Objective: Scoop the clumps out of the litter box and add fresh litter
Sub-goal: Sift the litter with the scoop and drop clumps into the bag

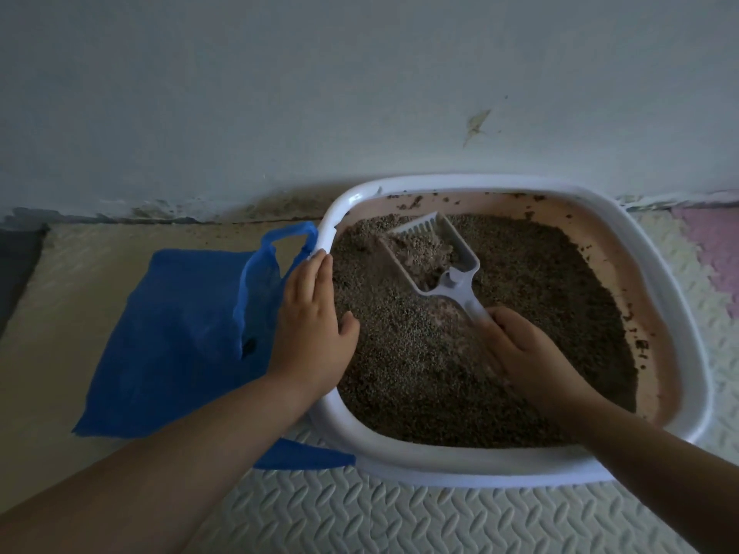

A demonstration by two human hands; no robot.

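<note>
A white-rimmed litter box (656,273) with a pinkish inner wall sits on the floor against the wall, filled with brown-grey litter (540,313). My right hand (524,353) grips the handle of a pale slotted scoop (438,249). The scoop's blade lies in the litter at the far left of the box and carries a clump with loose grains. My left hand (310,325) rests on the box's left rim, fingers straight along it and thumb over the litter.
A blue plastic bag (176,337) lies flat on the floor left of the box, partly under my left arm. Textured foam mats (360,513) cover the floor, with a pink mat (716,249) at far right. The pale wall (320,94) stands right behind the box.
</note>
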